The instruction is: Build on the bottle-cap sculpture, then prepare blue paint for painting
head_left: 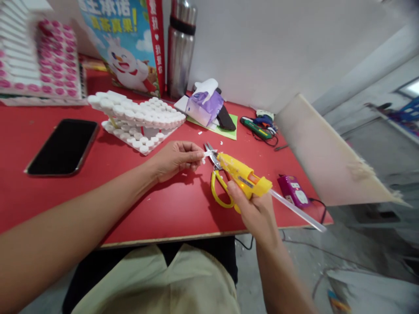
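My right hand (252, 209) grips a yellow hot glue gun (244, 174) with a clear glue stick (296, 210) jutting out of its back. The gun's nozzle points left at a small white piece (208, 153) pinched in the fingertips of my left hand (176, 159). Both hands hover just above the red table (65, 192). Yellow-handled scissors (218, 185) lie on the table under the glue gun. A white model made of many small round caps (137, 120) stands just behind my left hand.
A black phone (63, 146) lies at the left. At the back stand stacked pink-and-white cap trays (39, 61), a cartoon box (127, 43), a steel flask (180, 48), a purple-white packet (204, 104) and green tools (258, 126). A purple power strip (293, 192) sits near the right edge, beside a tan board (327, 152).
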Demonstrator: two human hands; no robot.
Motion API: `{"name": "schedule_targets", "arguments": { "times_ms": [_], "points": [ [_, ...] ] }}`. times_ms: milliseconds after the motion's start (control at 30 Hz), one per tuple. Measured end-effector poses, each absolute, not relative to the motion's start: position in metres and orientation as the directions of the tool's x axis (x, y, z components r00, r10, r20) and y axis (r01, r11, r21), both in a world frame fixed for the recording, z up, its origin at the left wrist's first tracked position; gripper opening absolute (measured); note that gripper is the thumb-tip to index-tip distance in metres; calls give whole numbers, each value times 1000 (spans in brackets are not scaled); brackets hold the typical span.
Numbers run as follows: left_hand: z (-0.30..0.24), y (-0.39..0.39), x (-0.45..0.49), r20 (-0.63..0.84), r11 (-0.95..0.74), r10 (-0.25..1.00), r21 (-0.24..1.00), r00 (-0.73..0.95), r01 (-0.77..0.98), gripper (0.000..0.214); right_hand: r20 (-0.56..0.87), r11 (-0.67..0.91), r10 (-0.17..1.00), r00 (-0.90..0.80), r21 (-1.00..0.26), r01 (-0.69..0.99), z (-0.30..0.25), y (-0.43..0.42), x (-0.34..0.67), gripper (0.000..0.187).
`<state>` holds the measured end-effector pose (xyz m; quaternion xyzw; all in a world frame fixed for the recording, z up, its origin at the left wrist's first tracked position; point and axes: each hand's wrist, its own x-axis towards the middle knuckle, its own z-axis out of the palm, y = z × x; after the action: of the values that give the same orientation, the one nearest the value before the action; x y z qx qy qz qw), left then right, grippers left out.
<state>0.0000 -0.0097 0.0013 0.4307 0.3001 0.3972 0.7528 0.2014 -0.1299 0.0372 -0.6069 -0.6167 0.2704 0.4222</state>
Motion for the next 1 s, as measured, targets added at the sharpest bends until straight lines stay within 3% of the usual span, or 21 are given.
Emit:
{"name": "schedule_targets", "arguments": {
  "times_ms": [233, 467, 667, 867, 1000],
  "points": [
    [-2, -1, -4, -89, 253, 925, 869, 370, -425, 36, 70, 95, 995, -69, -877, 471, 46, -79, 213, 35],
    [-5, 8, -4, -89, 199, 969, 837, 231, -510, 34, 62, 82, 988, -139, -987, 139, 19, -24, 220, 45],
    [-8, 12, -5, -132, 226, 969, 815, 209, -533, 36, 103, 156, 971, -218, -958, 239, 30, -9, 217, 41],
    [-9, 15, -8, -151, 237, 968, 804, 199, -545, 34, 163, 174, 978, -132, -982, 75, 31, -13, 209, 36],
    [-9, 15, -10, -173, 260, 963, 786, 205, -561, 35, 138, 150, 983, -124, -984, 92, 19, -25, 208, 38]
  ]
}}
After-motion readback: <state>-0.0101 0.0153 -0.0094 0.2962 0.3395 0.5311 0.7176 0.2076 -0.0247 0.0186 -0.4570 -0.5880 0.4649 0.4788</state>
